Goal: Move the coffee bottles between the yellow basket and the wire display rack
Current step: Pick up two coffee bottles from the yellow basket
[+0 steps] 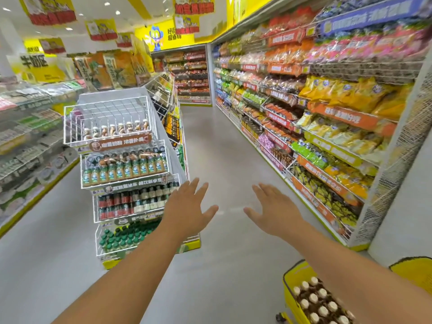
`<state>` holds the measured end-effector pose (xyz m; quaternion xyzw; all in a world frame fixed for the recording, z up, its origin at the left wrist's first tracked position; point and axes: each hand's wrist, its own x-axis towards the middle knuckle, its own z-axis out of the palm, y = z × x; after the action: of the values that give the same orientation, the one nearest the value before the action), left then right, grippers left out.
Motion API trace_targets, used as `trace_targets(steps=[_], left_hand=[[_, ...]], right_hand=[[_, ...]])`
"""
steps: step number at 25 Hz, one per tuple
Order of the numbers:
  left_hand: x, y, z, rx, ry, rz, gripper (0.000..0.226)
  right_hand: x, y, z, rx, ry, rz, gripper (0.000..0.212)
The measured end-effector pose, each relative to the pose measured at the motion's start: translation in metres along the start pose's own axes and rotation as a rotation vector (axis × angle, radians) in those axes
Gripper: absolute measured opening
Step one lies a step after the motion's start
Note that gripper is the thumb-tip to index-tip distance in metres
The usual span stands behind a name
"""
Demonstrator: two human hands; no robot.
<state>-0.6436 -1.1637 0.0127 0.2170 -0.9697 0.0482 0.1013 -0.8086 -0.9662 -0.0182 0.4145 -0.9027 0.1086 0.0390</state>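
Both hands were stretched forward over the grey aisle floor (222,141), fingers spread and straight, each grip wide open and holding nothing. The left hand (187,206) hung just in front of the right edge of the wire display rack (112,122), its forearm hiding part of the lower tiers. A row of coffee bottles (117,129) stood in the rack's top basket, up and to the left of that hand; their labels were too blurred to read. The right hand (274,211) was apart from everything. Below and to its right, under the right forearm, the yellow basket (292,277) held white-capped bottles (314,298), partly hidden by the arm and cut off by the bottom edge.
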Motion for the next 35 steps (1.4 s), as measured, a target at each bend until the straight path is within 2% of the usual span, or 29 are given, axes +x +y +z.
trace_targets(steps=[4,7,10,19,24,29,35], left_hand=[[0.101,0.003,0.041,-0.046,0.010,0.178,0.083],[0.167,0.017,0.074,-0.073,-0.008,0.360,0.092],[0.215,0.045,0.094,-0.093,-0.046,0.539,0.086],[0.287,0.195,0.148,-0.203,-0.154,1.003,0.079],[0.308,0.269,0.195,-0.286,-0.288,1.046,0.077],[0.332,0.332,0.246,-0.323,-0.353,1.057,0.077],[0.341,0.387,0.365,-0.325,-0.545,1.107,0.075]], right_hand=[[0.045,0.027,0.014,-0.035,0.030,0.178,0.088],[0.063,0.049,0.030,-0.061,0.035,0.361,0.082],[0.065,0.073,0.043,-0.020,0.029,0.557,0.082],[0.018,0.150,0.063,0.025,0.047,0.970,0.078],[0.005,0.216,0.089,0.085,-0.019,1.049,0.080],[-0.002,0.277,0.128,0.106,-0.056,1.095,0.084],[-0.008,0.323,0.231,0.248,-0.101,1.243,0.087]])
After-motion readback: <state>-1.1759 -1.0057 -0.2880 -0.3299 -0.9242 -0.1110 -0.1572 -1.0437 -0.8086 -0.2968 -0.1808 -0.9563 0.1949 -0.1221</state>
